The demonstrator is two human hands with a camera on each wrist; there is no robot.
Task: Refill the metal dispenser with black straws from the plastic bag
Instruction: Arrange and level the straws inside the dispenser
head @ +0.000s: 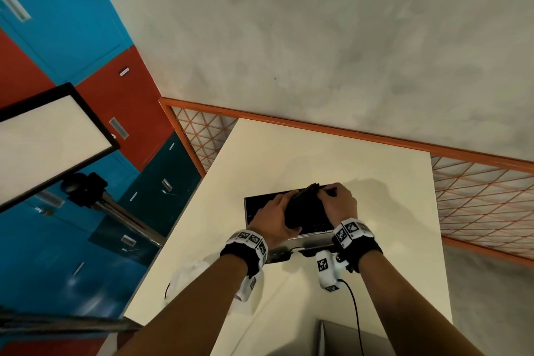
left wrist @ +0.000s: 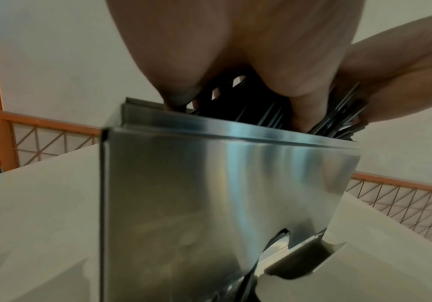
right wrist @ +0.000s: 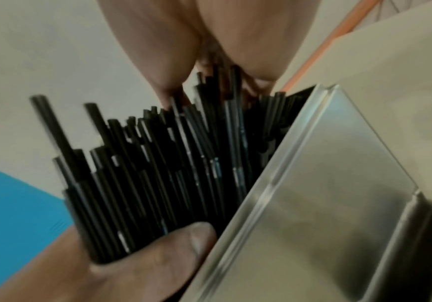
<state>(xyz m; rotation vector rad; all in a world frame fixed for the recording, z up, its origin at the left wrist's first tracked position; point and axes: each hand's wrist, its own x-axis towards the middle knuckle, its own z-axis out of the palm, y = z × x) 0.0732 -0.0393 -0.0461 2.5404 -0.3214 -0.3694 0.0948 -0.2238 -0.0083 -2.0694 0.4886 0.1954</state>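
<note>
A steel dispenser (head: 261,208) stands on the cream table (head: 289,153) with its top open. Both my hands hold one bundle of black straws (head: 306,211) over that opening. My left hand (head: 284,211) grips the near left end of the bundle, and my right hand (head: 329,196) curls over the far right end. The left wrist view shows the dispenser's shiny front wall (left wrist: 222,194) with straws (left wrist: 259,110) poking above its rim. In the right wrist view the straws (right wrist: 158,163) lean against the metal wall (right wrist: 326,194), with the left thumb (right wrist: 178,241) below them. A crumpled whitish bag (head: 185,277) lies under my left forearm.
An orange mesh fence (head: 476,196) borders the table at the back and right. A light panel on a tripod (head: 52,139) stands to the left, in front of blue and red lockers. A black cable (head: 355,315) trails from my right wrist over a grey box (head: 341,338).
</note>
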